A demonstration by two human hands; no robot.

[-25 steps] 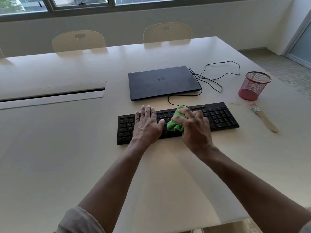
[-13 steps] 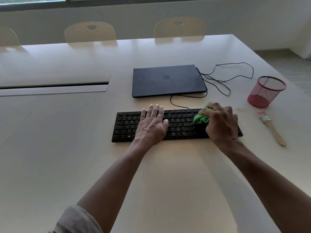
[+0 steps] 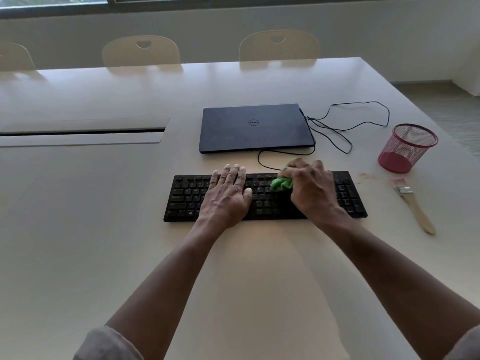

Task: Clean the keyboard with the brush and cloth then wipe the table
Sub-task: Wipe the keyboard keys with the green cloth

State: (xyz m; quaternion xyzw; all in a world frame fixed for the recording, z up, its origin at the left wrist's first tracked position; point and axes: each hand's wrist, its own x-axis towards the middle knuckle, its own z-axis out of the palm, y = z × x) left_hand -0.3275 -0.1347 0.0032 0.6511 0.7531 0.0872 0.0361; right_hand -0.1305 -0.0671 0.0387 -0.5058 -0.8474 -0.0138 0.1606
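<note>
Your right hand (image 3: 313,189) clenches a bunched green cloth (image 3: 281,183) against the middle keys of the black keyboard (image 3: 348,196), fingers (image 3: 298,165) curled over the wad, while your left hand (image 3: 227,193) lies flat on the left half of the keys, fingers straight and released, pinning the board to the worktop (image 3: 104,229). The keyboard sits square to you, just in front of a closed dark laptop (image 3: 254,127), its black cable (image 3: 345,126) looping off to the right behind it.

The brush (image 3: 413,203) lies untouched on the worktop to the right of the keyboard, well apart from your hand, bristles toward a red mesh cup (image 3: 406,148). A faint smear of dust (image 3: 365,175) shows between keyboard and cup.

The step in hand looks to be the cloth pass over the keys; the brush work appears done, judging by the brush lying aside and the debris beside it. The table wipe is not yet begun.

Your next move likely calls for carrying the cloth across the remaining keys, the number pad at the right end among them, with the left hand holding the board steady, then lifting off to take the cloth to the worktop, the dusty patch included. Mind the cable behind the board as you sweep.
</note>
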